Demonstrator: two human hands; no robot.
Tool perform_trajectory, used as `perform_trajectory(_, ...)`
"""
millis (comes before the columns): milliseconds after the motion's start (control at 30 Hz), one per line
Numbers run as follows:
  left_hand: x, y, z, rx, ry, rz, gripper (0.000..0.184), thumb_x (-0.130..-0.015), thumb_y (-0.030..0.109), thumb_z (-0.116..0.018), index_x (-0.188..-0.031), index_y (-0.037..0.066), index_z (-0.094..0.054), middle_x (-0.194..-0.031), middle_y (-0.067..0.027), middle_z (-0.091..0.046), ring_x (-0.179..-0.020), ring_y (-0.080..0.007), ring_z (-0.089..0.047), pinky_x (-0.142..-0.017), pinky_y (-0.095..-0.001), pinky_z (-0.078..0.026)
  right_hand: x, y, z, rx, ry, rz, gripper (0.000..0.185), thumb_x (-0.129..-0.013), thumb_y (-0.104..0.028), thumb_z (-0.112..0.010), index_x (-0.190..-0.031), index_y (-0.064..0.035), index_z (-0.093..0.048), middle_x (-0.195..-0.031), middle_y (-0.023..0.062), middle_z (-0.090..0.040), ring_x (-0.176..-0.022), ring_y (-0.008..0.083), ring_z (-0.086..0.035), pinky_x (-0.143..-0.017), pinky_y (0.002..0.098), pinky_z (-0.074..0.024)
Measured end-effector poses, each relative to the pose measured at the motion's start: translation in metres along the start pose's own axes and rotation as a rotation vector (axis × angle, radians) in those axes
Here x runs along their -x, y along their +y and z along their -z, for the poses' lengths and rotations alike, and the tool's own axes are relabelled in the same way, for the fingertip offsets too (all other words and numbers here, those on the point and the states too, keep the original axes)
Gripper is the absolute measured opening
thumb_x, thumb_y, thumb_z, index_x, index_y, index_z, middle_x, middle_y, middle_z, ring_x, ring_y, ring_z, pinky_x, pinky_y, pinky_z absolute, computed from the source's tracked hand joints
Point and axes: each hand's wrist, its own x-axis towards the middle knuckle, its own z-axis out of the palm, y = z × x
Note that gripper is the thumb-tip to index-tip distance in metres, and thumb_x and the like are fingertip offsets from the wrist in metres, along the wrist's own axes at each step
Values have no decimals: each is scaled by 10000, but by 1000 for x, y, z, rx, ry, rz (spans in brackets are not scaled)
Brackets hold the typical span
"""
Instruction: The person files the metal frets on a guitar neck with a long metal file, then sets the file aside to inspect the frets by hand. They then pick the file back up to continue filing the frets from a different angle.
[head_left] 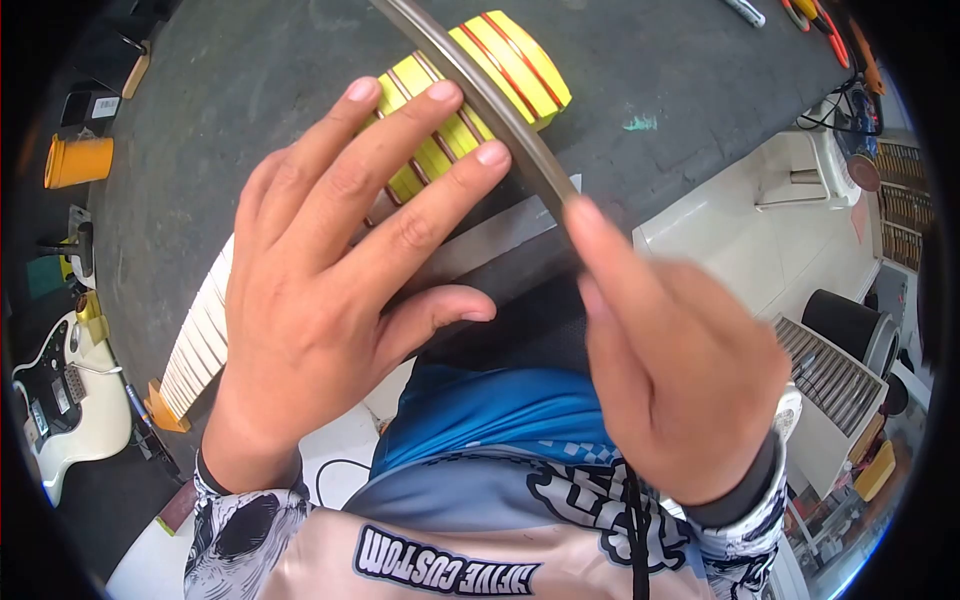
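Note:
A guitar neck with a fretboard lies on the dark workbench, under my left hand. Yellow tape (pixel 505 65) covers the boards between its metal frets at the far end, while paler, whitish strips (pixel 203 335) show at the near-left end. My left hand (pixel 320 240) rests flat over the neck, fingers spread, fingertips on the yellow-taped part. In my right hand (pixel 680 360) is a long, slim metal file (pixel 500 115), gripped at its near end. The file crosses over the neck at a slant, just right of my left fingertips. My right hand is slightly blurred.
The dark mat (pixel 250 60) covers the bench top. A yellow-orange cup (pixel 78 162) stands at the left, above a white electric guitar body (pixel 85 420). Red-handled pliers (pixel 830 40) lie at the top right. A white stool (pixel 805 165) and a slotted tool rack (pixel 825 375) stand beyond the bench.

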Motion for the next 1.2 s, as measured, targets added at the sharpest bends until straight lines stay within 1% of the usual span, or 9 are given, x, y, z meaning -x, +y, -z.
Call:
perform_trajectory(100,1,-2,2,-12,-11,-25,710,-779,597,-686,-1332,152,-677,-1436,-144,-577,-1362,-399,-497,-1097,-476,-399,-13,-1,-3,-34,35,8,452,-826,61,-704,-1266,-44,-696,-804,114,-696,-655,235,-666,-596,303,-513)
perform_trajectory(300,1,-2,-1,-18,-2,-19,730,-778,594,-687,-1350,140,-661,-1428,-138,-583,-1356,-393,-505,-1098,-470,-401,82,-3,30,-14,78,-113,470,-804,91,-642,-1263,-1,-679,-791,175,-695,-626,248,-663,-588,308,-512)
perform_trajectory(433,1,0,-2,-26,21,-11,747,-776,599,-685,-1361,135,-653,-1434,-128,-581,-1356,-389,-506,-1104,-469,-401,131,-6,39,88,50,-143,467,-819,64,-640,-1275,-31,-670,-794,159,-689,-618,236,-648,-591,324,-512)
perform_trajectory(633,3,0,-7,-58,52,-23,764,-774,616,-679,-1363,129,-653,-1445,-133,-572,-1360,-394,-503,-1108,-480,-401,150,-5,31,25,-23,-157,466,-805,49,-664,-1260,-50,-673,-799,145,-691,-603,241,-639,-568,326,-503)
perform_trajectory(733,2,0,-8,-66,56,-19,764,-775,621,-678,-1360,130,-656,-1447,-137,-570,-1364,-396,-501,-1107,-482,-403,156,-5,27,-15,19,-155,488,-782,54,-671,-1257,-58,-673,-782,133,-691,-579,232,-629,-538,317,-483)
perform_trajectory(933,1,-1,-6,-60,36,-25,771,-776,629,-674,-1365,133,-654,-1449,-139,-569,-1369,-396,-495,-1110,-483,-399,159,-10,33,0,-9,-152,493,-753,76,-655,-1226,-60,-681,-745,103,-685,-563,212,-622,-491,280,-441)
perform_trajectory(1033,1,0,-4,-48,20,-10,778,-777,630,-673,-1370,127,-649,-1449,-137,-570,-1374,-396,-491,-1115,-482,-393,143,-14,28,82,25,-102,494,-749,83,-658,-1224,-49,-684,-748,118,-682,-564,213,-624,-493,287,-455)
perform_trajectory(1100,1,0,-3,-44,13,-8,786,-777,632,-673,-1374,122,-645,-1450,-138,-569,-1376,-397,-488,-1116,-482,-390,115,-14,25,11,2,-141,492,-764,81,-669,-1241,-37,-689,-774,139,-683,-576,235,-631,-510,310,-484)
perform_trajectory(1200,0,1,-1,-40,0,-2,797,-776,632,-673,-1380,114,-639,-1454,-138,-565,-1377,-396,-486,-1119,-479,-386,52,-8,15,-8,-10,-82,475,-812,72,-689,-1275,-31,-685,-821,142,-684,-608,254,-646,-556,317,-517)
